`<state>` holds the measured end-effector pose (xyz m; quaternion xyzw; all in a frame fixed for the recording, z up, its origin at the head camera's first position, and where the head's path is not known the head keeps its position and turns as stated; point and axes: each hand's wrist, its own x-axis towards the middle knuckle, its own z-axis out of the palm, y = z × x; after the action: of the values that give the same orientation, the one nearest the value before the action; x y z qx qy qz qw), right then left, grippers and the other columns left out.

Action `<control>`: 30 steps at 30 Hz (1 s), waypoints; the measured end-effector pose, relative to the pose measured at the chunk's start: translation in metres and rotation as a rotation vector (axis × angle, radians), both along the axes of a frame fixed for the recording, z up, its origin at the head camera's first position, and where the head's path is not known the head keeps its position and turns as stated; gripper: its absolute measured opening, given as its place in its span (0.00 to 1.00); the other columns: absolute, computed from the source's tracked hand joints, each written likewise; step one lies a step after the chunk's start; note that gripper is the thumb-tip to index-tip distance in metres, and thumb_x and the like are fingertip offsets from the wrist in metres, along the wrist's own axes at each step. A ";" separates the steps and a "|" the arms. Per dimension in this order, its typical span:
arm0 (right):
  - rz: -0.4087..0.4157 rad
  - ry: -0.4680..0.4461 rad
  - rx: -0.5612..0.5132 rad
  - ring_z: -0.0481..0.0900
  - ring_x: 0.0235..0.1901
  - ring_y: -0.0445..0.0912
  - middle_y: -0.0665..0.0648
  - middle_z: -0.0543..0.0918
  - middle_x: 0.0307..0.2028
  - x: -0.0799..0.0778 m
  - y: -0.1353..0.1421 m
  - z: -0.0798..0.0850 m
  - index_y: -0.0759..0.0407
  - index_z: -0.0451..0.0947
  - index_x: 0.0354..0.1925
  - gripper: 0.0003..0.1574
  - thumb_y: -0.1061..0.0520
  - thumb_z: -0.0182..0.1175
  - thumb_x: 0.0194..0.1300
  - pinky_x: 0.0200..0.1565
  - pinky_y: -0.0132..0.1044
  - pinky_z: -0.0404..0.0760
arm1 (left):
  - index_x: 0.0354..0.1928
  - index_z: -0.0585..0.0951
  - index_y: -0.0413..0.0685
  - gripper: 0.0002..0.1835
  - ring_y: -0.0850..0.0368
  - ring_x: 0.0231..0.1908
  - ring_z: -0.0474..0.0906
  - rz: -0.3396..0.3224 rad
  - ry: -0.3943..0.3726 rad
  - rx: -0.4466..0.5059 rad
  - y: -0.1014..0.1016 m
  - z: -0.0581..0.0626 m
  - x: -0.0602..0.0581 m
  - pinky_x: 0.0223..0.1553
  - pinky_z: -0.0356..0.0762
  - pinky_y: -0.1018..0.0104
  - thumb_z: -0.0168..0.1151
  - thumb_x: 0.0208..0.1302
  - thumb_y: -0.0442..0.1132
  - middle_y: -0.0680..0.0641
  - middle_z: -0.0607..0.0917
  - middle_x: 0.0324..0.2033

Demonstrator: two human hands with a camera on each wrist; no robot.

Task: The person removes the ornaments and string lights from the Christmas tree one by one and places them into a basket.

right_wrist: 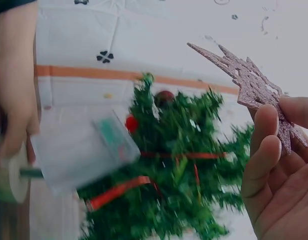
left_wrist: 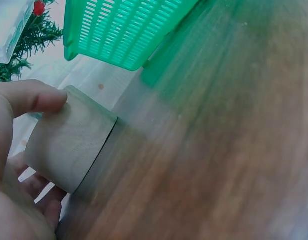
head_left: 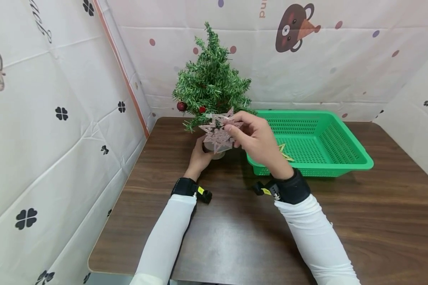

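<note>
A small artificial Christmas tree (head_left: 212, 85) stands near the back of the table, with dark red balls among its branches. My left hand (head_left: 198, 157) grips its round, pale base (left_wrist: 71, 142), thumb on one side and fingers curled round the other. In front of the lower branches, my right hand (head_left: 258, 136) pinches a pink glittery star ornament (right_wrist: 259, 90) between thumb and fingers. The star has many points and cut-out holes. Close by the trunk, the right wrist view shows a clear plastic piece (right_wrist: 76, 155), blurred, apart from the star.
A green plastic basket (head_left: 354, 152) sits right of the tree, partly behind my right forearm. Inside it lies a yellow star outline (head_left: 286, 155). A printed white sheet (head_left: 342, 75) hangs behind the table, and another (head_left: 57, 158) covers the left side.
</note>
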<state>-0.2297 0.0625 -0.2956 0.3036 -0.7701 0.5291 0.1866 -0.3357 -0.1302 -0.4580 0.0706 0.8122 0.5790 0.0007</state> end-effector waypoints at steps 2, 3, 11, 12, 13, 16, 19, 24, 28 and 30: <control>-0.026 -0.003 0.014 0.79 0.20 0.43 0.58 0.80 0.27 0.000 0.010 0.001 0.62 0.82 0.45 0.06 0.61 0.60 0.74 0.25 0.36 0.78 | 0.78 0.59 0.57 0.40 0.44 0.74 0.63 -0.010 -0.029 0.016 0.000 0.001 0.001 0.72 0.64 0.46 0.66 0.69 0.42 0.44 0.66 0.74; -0.039 -0.008 0.019 0.79 0.20 0.44 0.59 0.81 0.28 0.000 0.015 0.000 0.63 0.81 0.44 0.06 0.61 0.60 0.74 0.26 0.36 0.79 | 0.78 0.59 0.58 0.40 0.43 0.73 0.63 -0.012 -0.042 0.024 0.000 0.001 0.002 0.71 0.65 0.45 0.66 0.69 0.43 0.44 0.65 0.74; -0.194 -0.085 0.129 0.81 0.21 0.44 0.53 0.84 0.28 -0.009 0.066 -0.006 0.62 0.82 0.45 0.10 0.56 0.60 0.75 0.28 0.33 0.80 | 0.79 0.58 0.59 0.40 0.44 0.73 0.62 -0.037 -0.072 0.075 -0.002 0.003 0.003 0.71 0.65 0.46 0.66 0.69 0.43 0.44 0.65 0.74; -0.209 -0.092 0.137 0.81 0.21 0.43 0.52 0.84 0.27 -0.011 0.071 -0.006 0.62 0.82 0.45 0.10 0.55 0.60 0.75 0.28 0.33 0.80 | 0.79 0.58 0.59 0.40 0.44 0.73 0.62 -0.039 -0.074 0.081 -0.002 0.003 0.003 0.71 0.65 0.46 0.66 0.69 0.42 0.44 0.65 0.74; -0.222 -0.100 0.142 0.81 0.21 0.43 0.51 0.84 0.28 -0.012 0.076 -0.007 0.62 0.82 0.46 0.10 0.55 0.60 0.75 0.28 0.33 0.80 | 0.79 0.58 0.59 0.40 0.44 0.73 0.62 -0.041 -0.076 0.087 -0.002 0.003 0.003 0.71 0.65 0.46 0.66 0.69 0.42 0.44 0.66 0.74; -0.255 -0.117 0.153 0.81 0.21 0.43 0.50 0.85 0.28 -0.017 0.089 -0.009 0.62 0.81 0.48 0.11 0.55 0.61 0.75 0.28 0.33 0.80 | 0.78 0.59 0.59 0.41 0.44 0.74 0.62 -0.045 -0.079 0.100 -0.003 0.003 0.003 0.71 0.65 0.46 0.67 0.69 0.42 0.44 0.65 0.74; -0.291 -0.161 0.181 0.78 0.20 0.43 0.50 0.84 0.26 -0.021 0.099 -0.011 0.60 0.81 0.50 0.13 0.54 0.61 0.74 0.26 0.33 0.77 | 0.78 0.58 0.59 0.41 0.44 0.74 0.61 -0.045 -0.077 0.111 -0.004 0.004 0.003 0.71 0.64 0.46 0.67 0.69 0.42 0.45 0.65 0.74; -0.351 -0.297 0.295 0.68 0.21 0.47 0.54 0.83 0.25 -0.030 0.115 -0.018 0.55 0.79 0.54 0.17 0.48 0.61 0.74 0.25 0.39 0.66 | 0.78 0.59 0.58 0.40 0.44 0.73 0.62 -0.040 -0.066 0.109 -0.004 0.002 0.003 0.71 0.65 0.46 0.67 0.69 0.41 0.44 0.65 0.74; -0.350 -0.414 0.392 0.72 0.25 0.49 0.60 0.86 0.32 -0.038 0.126 -0.026 0.56 0.76 0.60 0.22 0.46 0.60 0.75 0.30 0.42 0.69 | 0.78 0.59 0.56 0.40 0.44 0.71 0.64 -0.051 -0.064 0.108 -0.004 0.006 0.006 0.70 0.65 0.46 0.66 0.69 0.39 0.43 0.66 0.73; -0.335 -0.459 0.440 0.77 0.30 0.51 0.63 0.86 0.34 -0.042 0.130 -0.032 0.58 0.76 0.60 0.23 0.47 0.60 0.75 0.32 0.42 0.72 | 0.79 0.58 0.57 0.40 0.43 0.71 0.64 -0.064 -0.070 0.110 -0.005 0.006 0.007 0.70 0.64 0.46 0.65 0.69 0.40 0.43 0.66 0.73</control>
<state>-0.2712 0.1926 -0.3274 0.0796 -0.9265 0.3671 0.0230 -0.3292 -0.1351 -0.4519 0.0764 0.7761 0.6245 0.0437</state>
